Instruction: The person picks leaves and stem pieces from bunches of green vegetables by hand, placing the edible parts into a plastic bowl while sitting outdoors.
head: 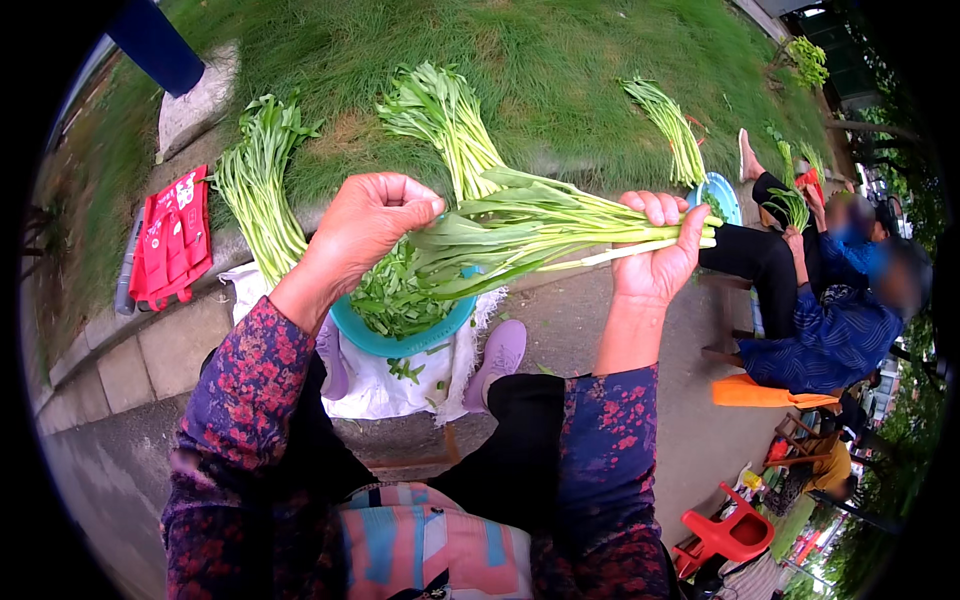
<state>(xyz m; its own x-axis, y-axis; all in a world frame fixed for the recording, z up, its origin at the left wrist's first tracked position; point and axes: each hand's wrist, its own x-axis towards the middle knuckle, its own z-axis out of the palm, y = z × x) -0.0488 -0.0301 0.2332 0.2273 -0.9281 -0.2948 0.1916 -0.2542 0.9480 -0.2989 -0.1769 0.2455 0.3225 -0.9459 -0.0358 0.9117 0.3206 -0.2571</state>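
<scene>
My right hand [660,251] grips a bunch of leafy green stems [540,225] near their cut ends, the leaves pointing left. At the leaf tips is my left hand [375,225], thumb and forefinger pinched together; whether a leaf is between them I cannot tell. Below the bunch, a teal plastic basin [405,346] holds cut green leaves [397,300]. It stands on a white woven cloth [382,401] between my purple shoes [502,352]. Two more bundles of greens lie beyond, one at the left [259,195] and one at the centre [450,127].
A red bag [172,240] lies on the stone kerb beside a grey umbrella-like object [129,262]. Another bundle [667,127] is on the grass, near a blue basin [724,195]. At the right, a seated person [817,322] holds greens. A red plastic chair [731,529] stands lower right.
</scene>
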